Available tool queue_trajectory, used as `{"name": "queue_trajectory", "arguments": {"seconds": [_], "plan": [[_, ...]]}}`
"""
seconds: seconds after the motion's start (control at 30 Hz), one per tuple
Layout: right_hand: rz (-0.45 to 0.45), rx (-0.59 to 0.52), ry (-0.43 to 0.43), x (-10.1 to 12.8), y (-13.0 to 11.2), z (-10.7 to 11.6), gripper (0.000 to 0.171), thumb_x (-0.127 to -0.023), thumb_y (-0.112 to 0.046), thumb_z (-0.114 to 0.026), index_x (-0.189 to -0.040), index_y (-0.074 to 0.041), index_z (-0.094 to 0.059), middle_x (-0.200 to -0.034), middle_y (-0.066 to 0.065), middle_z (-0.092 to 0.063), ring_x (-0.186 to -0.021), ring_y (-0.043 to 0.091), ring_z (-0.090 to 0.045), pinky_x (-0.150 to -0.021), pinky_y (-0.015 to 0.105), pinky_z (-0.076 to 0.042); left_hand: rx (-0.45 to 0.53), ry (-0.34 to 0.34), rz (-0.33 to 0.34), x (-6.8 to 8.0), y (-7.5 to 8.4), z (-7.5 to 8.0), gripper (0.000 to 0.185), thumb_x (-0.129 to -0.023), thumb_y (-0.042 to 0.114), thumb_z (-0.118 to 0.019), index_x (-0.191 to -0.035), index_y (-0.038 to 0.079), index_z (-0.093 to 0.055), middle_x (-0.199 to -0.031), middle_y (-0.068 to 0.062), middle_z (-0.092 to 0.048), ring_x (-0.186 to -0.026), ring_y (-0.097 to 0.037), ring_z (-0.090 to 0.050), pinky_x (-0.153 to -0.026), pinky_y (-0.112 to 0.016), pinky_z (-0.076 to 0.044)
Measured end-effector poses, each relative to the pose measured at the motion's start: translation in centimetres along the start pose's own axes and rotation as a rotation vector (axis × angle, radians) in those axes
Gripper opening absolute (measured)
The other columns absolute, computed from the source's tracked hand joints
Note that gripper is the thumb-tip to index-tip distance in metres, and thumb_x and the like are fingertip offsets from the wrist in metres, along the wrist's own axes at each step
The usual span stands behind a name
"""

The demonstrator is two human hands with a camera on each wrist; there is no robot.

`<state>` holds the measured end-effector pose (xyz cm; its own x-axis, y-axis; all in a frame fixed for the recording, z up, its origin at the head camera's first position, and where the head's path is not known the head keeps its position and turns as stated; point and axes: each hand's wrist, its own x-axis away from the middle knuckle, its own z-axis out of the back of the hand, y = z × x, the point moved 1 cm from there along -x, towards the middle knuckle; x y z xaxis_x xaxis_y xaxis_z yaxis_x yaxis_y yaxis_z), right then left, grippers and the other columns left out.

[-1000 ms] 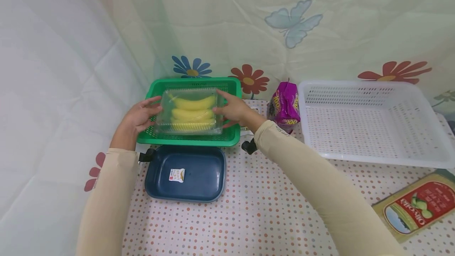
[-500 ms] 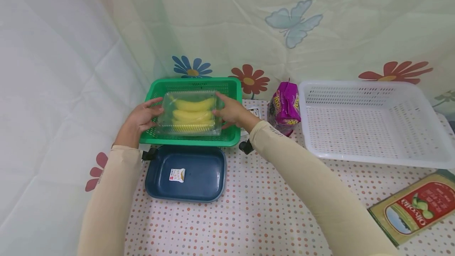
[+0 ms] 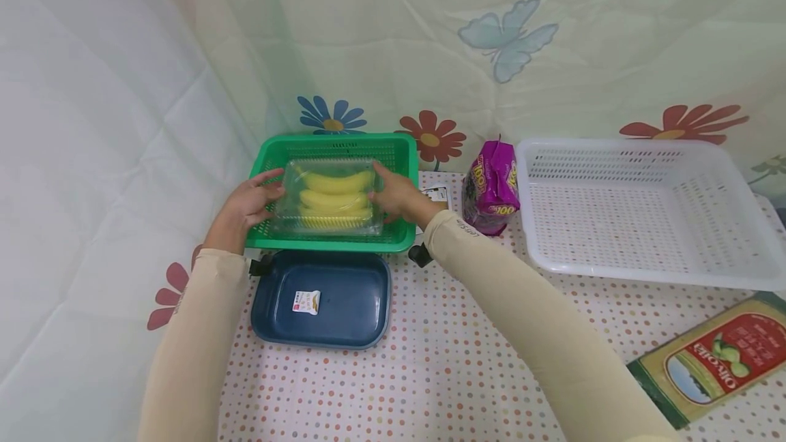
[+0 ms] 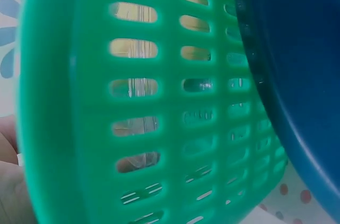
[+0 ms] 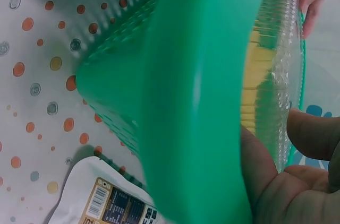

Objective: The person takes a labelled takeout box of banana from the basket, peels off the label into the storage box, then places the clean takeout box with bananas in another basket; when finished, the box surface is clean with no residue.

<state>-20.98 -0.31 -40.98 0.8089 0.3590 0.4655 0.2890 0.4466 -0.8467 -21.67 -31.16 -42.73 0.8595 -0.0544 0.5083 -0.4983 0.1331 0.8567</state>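
A blue tray [image 3: 344,305] lay nearest on the dotted bench [image 3: 442,374]. Behind it, inside the green basket [image 3: 399,149], a clear banana box [image 3: 328,198] was held at both ends, the left hand [image 3: 245,207] and right hand [image 3: 396,195] each with fingers curled in a grip round it.

"Olivoila" on flat green package [image 3: 715,360], "100" on purple bag [image 3: 490,187]

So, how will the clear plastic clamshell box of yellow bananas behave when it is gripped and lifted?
The clear plastic clamshell box of yellow bananas looks thin, so it probably flexes under a squeeze. Its glossy walls may be slippery. The left hand and right hand hold opposite ends, which suggests it needs even support.
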Motion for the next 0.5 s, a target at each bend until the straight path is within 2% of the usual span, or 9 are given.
{"name": "queue_trajectory", "arguments": {"seconds": [0.13,0.2,0.3,0.33,0.4,0.5], "plan": [[-0.005,0.009,0.005,-0.1,0.0,-0.1,0.08,-0.106,-0.011,-0.053,-0.165,-0.035,-0.006,-0.172,0.012,-0.011,-0.108,0.039,-0.063,-0.093,0.053,-0.058,-0.007,0.01,-0.006,0.0,0.0,-0.2,0.061,-0.109,0.008,-0.044,-0.164,0.025,-0.025,-0.173,-0.005,-0.01,-0.159,-0.029,-0.011,-0.124,-0.067,-0.008],[-0.004,0.028,0.009,0.0,0.0,-0.1,0.079,-0.107,-0.012,-0.053,-0.165,-0.035,-0.006,-0.172,0.013,-0.013,-0.102,0.034,-0.064,-0.093,0.052,-0.058,-0.046,0.021,-0.015,0.1,0.0,-0.3,0.061,-0.109,0.008,-0.045,-0.164,0.025,-0.024,-0.173,-0.006,-0.011,-0.159,-0.03,-0.012,-0.124,-0.066,-0.01],[0.01,0.105,0.018,0.1,-0.1,0.0,0.076,-0.108,-0.016,-0.05,-0.165,-0.034,-0.004,-0.171,0.012,-0.017,-0.087,0.026,-0.06,-0.09,0.044,-0.06,-0.192,0.057,-0.064,0.5,0.4,-0.7,0.061,-0.108,0.01,-0.048,-0.164,0.022,-0.025,-0.172,-0.009,-0.015,-0.158,-0.033,-0.015,-0.124,-0.064,-0.017],[0.022,0.154,0.025,0.2,-0.3,0.1,0.074,-0.108,-0.018,-0.049,-0.166,-0.033,-0.004,-0.171,0.011,-0.019,-0.093,0.023,-0.061,-0.09,0.04,-0.059,-0.253,0.072,-0.091,0.7,0.6,-0.9,0.062,-0.108,0.011,-0.049,-0.164,0.02,-0.025,-0.172,-0.011,-0.016,-0.158,-0.035,-0.015,-0.124,-0.063,-0.019],[0.047,0.223,0.031,0.5,-0.6,0.3,0.073,-0.109,-0.021,-0.047,-0.166,-0.032,-0.003,-0.171,0.009,-0.02,-0.08,0.017,-0.058,-0.078,0.033,-0.055,-0.37,0.106,-0.148,1.2,1.1,-1.5,0.062,-0.107,0.012,-0.051,-0.163,0.018,-0.026,-0.171,-0.013,-0.019,-0.157,-0.038,-0.016,-0.123,-0.061,-0.023],[0.092,0.296,0.024,1.4,-1.5,0.9,0.072,-0.11,-0.027,-0.046,-0.165,-0.033,-0.001,-0.17,0.007,-0.023,-0.063,0.013,-0.049,-0.065,0.03,-0.045,-0.473,0.148,-0.227,2.1,2.0,-2.5,0.062,-0.106,0.013,-0.053,-0.163,0.017,-0.028,-0.17,-0.014,-0.02,-0.157,-0.04,-0.018,-0.122,-0.06,-0.026]]}}
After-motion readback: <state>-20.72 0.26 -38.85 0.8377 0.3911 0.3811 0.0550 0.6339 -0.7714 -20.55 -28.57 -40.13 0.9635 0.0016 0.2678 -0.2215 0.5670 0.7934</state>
